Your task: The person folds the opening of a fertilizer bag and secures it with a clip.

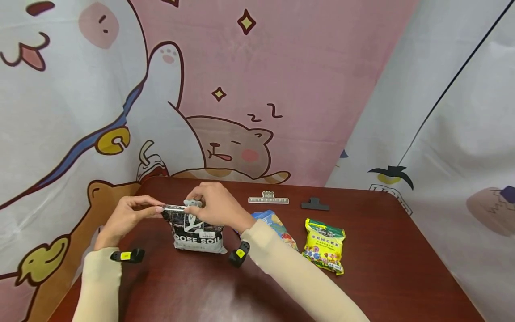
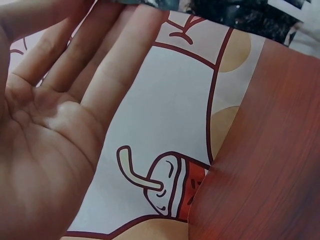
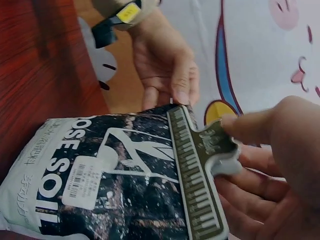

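Note:
A black and white bag of loose soil [image 1: 199, 239] stands on the table's left part. A binder clip with a piano-key pattern [image 3: 195, 175] lies along its folded top edge. My right hand [image 1: 217, 205] pinches the clip's handle, the thumb on the near side and the fingers behind it in the right wrist view. At the bag's top left corner, my left hand [image 1: 128, 217] pinches the edge between thumb and fingertips. The left wrist view shows the palm of that hand [image 2: 55, 115] and a strip of the dark bag [image 2: 240, 17].
On the brown table [image 1: 386, 250], a blue snack-like bag [image 1: 277, 226] sits partly behind the right forearm. To its right is a yellow and green bag [image 1: 324, 246]. Farther back lie another piano-patterned clip [image 1: 268, 198] and a black clip [image 1: 315, 205]. A cartoon curtain hangs behind.

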`<state>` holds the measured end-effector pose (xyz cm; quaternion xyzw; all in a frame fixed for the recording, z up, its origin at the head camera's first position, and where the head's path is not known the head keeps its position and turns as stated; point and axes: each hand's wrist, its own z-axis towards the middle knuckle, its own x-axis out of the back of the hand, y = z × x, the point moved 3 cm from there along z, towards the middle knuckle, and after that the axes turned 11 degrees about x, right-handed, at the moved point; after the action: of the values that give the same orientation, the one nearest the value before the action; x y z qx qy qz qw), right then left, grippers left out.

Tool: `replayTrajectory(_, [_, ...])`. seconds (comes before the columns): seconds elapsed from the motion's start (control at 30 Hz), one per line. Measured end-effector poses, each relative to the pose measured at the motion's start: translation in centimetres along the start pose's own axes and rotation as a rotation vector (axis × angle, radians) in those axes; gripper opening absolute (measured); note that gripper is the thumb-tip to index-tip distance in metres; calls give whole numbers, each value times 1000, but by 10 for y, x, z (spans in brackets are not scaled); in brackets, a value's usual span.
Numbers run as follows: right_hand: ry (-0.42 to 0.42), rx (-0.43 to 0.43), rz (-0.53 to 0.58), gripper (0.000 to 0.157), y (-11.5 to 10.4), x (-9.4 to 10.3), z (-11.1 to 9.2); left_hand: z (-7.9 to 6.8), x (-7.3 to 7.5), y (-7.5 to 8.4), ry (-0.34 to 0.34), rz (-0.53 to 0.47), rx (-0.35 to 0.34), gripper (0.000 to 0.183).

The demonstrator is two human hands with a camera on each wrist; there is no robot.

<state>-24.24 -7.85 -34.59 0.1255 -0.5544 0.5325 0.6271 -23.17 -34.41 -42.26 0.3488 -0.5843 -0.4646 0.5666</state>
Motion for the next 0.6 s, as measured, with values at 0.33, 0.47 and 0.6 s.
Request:
replayTrajectory(0.33, [14,-127,271,50,31,12,-17,3,-3,2,36,51,23,22])
replayTrajectory(0.47, [23,-191,373,55,42,10,-31,1,-4,2,45,87,26,21])
replayTrajectory(0.6, [52,-229,457,50,50,5,-46,-1,-4,1,64,73,36,20])
